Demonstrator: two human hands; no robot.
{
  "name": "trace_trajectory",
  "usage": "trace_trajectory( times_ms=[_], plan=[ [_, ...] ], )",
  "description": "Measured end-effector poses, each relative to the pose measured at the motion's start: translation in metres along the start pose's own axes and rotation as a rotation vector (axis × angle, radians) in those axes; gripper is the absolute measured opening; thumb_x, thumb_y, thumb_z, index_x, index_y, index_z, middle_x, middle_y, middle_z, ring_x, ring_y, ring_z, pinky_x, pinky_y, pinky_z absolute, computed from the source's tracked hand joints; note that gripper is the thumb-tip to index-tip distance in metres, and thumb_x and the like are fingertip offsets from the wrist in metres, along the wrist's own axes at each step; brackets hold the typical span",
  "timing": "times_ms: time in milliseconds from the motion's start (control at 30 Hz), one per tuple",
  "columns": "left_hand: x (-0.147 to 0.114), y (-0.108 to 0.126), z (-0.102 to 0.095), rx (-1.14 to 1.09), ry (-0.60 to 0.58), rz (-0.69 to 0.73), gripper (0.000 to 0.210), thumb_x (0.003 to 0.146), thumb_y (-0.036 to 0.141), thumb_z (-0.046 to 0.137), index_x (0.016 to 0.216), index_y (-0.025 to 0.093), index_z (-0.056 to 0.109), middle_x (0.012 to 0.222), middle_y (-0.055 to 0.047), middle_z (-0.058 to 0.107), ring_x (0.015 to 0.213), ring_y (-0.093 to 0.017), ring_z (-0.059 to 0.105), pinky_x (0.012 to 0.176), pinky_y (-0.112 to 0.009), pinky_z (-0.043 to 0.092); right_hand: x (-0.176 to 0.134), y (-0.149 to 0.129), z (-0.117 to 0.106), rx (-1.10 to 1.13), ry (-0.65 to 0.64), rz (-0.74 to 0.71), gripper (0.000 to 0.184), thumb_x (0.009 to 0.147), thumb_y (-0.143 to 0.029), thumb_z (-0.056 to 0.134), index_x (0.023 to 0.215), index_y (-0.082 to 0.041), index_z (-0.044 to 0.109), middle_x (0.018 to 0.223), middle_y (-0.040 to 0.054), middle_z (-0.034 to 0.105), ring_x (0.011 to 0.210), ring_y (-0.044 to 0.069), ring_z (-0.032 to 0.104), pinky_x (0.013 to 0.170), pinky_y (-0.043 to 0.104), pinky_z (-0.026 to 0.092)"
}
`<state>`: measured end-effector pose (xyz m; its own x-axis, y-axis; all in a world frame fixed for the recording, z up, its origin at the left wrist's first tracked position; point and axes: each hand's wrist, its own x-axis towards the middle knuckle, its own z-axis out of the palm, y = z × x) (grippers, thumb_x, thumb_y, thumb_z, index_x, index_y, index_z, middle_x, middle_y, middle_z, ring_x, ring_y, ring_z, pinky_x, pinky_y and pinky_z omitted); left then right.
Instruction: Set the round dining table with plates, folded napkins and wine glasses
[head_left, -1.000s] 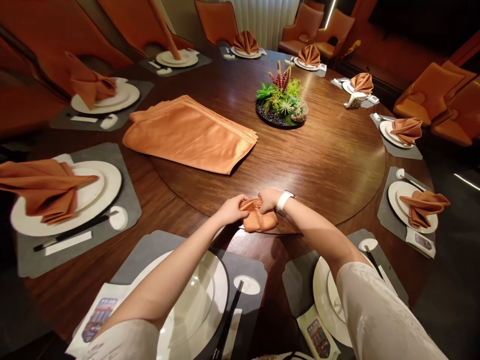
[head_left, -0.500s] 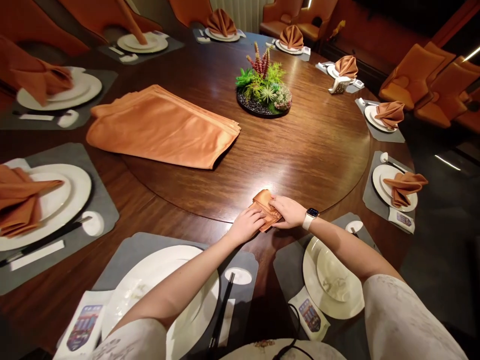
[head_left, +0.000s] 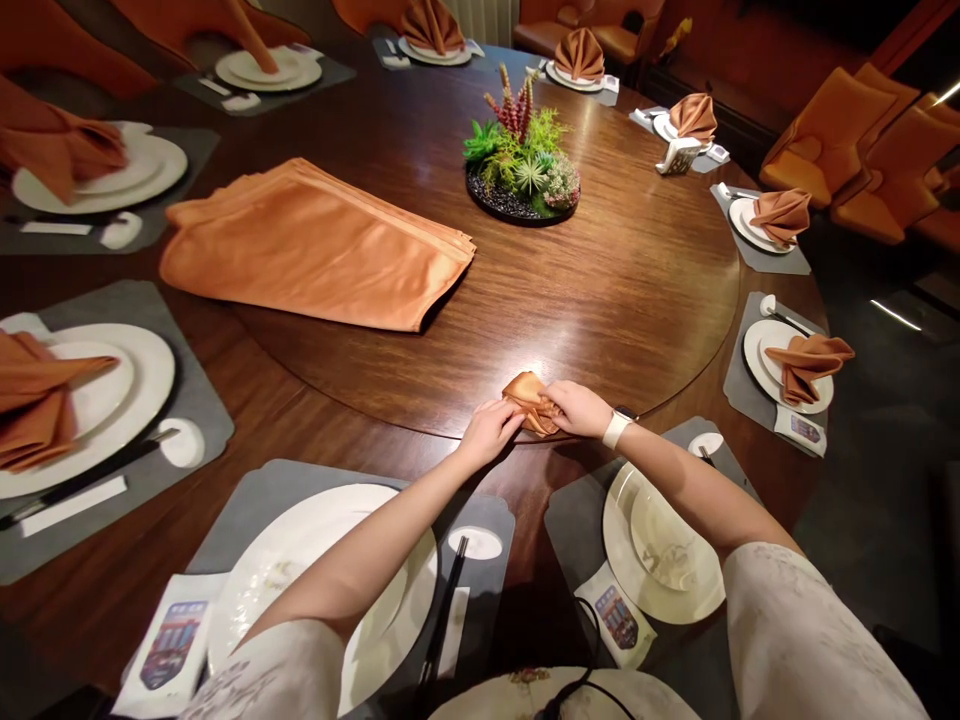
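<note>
A small folded orange cloth napkin lies at the near rim of the round wooden turntable. My left hand grips its left edge with bent fingers. From the right, my right hand pinches the opposite side, and a watch with a pale band is on that wrist. Fingers cover both edges of the napkin. Farther left on the table lies a stack of flat orange napkins, apart from both hands.
A planter with succulents stands on the turntable. Under my left forearm is a place setting with a white plate and black chopsticks; another plate lies beneath my right forearm. Several plates with folded napkins ring the table.
The small napkin looks more bunched and slightly turned between my hands. My left hand has shifted a little up and to the left, and my right wrist has rotated. The view has shifted slightly.
</note>
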<state>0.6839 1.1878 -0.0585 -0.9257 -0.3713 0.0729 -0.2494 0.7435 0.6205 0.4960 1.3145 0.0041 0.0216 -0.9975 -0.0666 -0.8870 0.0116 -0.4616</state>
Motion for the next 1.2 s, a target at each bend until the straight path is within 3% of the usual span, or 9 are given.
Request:
trace_trajectory(
  times_ms=[167,267,367,533,633,767,900,1100,1200],
  plan=[
    [0.016,0.022,-0.009,0.116,-0.098,-0.184,0.04,0.1,0.044,0.044,0.086,0.017,0.072,0.096,-0.012,0.075,0.094,-0.027,0.067,0.086,-0.037,0.045,0.01,-0.009,-0.008,0.151,0.21,0.133,0.011,0.086,-0.014,0.056,0.095,-0.015,0.062,0.089,0.0065,0.065,0.081,0.019,0.056,0.077,0.03,0.044],
    [0.027,0.031,-0.02,0.187,-0.14,-0.409,0.04,0.096,0.043,0.046,0.082,0.018,0.075,0.093,-0.015,0.076,0.094,-0.03,0.07,0.084,-0.039,0.046,0.008,-0.018,0.0,0.038,0.179,0.117,0.015,0.086,-0.009,0.055,0.097,-0.015,0.063,0.092,0.0081,0.064,0.086,0.021,0.054,0.081,0.032,0.044],
    [0.035,0.032,-0.028,0.202,-0.146,-0.619,0.034,0.091,0.036,0.048,0.093,0.02,0.078,0.1,-0.016,0.077,0.101,-0.034,0.071,0.084,-0.04,0.048,0.0,-0.029,0.015,-0.12,0.122,0.071,0.017,0.094,-0.01,0.048,0.102,-0.014,0.063,0.099,0.0117,0.063,0.094,0.024,0.052,0.087,0.035,0.044],
    [0.049,0.022,-0.035,0.154,-0.156,-0.811,0.029,0.083,0.031,0.056,0.097,0.021,0.08,0.11,-0.018,0.076,0.107,-0.037,0.07,0.08,-0.04,0.052,-0.012,-0.052,0.041,-0.264,0.033,0.059,0.024,0.096,-0.015,0.049,0.115,-0.01,0.064,0.108,0.0164,0.062,0.104,0.028,0.049,0.092,0.039,0.045],
    [0.058,0.015,-0.037,0.149,-0.185,-0.842,0.029,0.079,0.029,0.061,0.1,0.018,0.079,0.114,-0.02,0.074,0.111,-0.038,0.069,0.082,-0.041,0.054,-0.009,-0.063,0.051,-0.324,0.013,0.101,0.031,0.093,-0.017,0.053,0.122,-0.008,0.061,0.118,0.0192,0.06,0.111,0.031,0.048,0.097,0.043,0.045],
    [0.06,0.011,-0.038,0.149,-0.155,-0.851,0.035,0.081,0.036,0.062,0.104,0.014,0.075,0.115,-0.023,0.073,0.112,-0.039,0.068,0.084,-0.042,0.054,-0.001,-0.068,0.052,-0.407,-0.051,0.203,0.034,0.099,-0.014,0.038,0.128,-0.011,0.058,0.122,0.0176,0.059,0.106,0.03,0.052,0.091,0.042,0.049],
    [0.055,0.01,-0.035,0.112,-0.059,-0.842,0.041,0.08,0.04,0.063,0.113,0.016,0.068,0.112,-0.021,0.074,0.108,-0.038,0.069,0.083,-0.043,0.054,0.003,-0.063,0.045,-0.394,-0.126,0.163,0.031,0.093,-0.019,0.055,0.123,-0.01,0.057,0.121,0.0163,0.058,0.101,0.028,0.056,0.089,0.039,0.051],
    [0.051,0.006,-0.036,0.065,-0.032,-0.789,0.027,0.078,0.034,0.066,0.101,0.019,0.066,0.106,-0.019,0.074,0.106,-0.037,0.069,0.084,-0.043,0.052,0.012,-0.066,0.042,-0.416,-0.135,0.221,0.03,0.104,-0.016,0.033,0.123,-0.016,0.056,0.121,0.0155,0.058,0.097,0.024,0.06,0.085,0.037,0.051],
    [0.04,-0.003,-0.038,-0.126,0.044,-0.669,0.039,0.075,0.031,0.072,0.111,0.018,0.065,0.109,-0.017,0.072,0.107,-0.033,0.068,0.09,-0.042,0.052,0.015,-0.072,0.04,-0.322,-0.094,0.303,0.024,0.1,-0.015,0.042,0.118,-0.015,0.058,0.121,0.0164,0.059,0.095,0.023,0.062,0.084,0.036,0.051]
  ],
)
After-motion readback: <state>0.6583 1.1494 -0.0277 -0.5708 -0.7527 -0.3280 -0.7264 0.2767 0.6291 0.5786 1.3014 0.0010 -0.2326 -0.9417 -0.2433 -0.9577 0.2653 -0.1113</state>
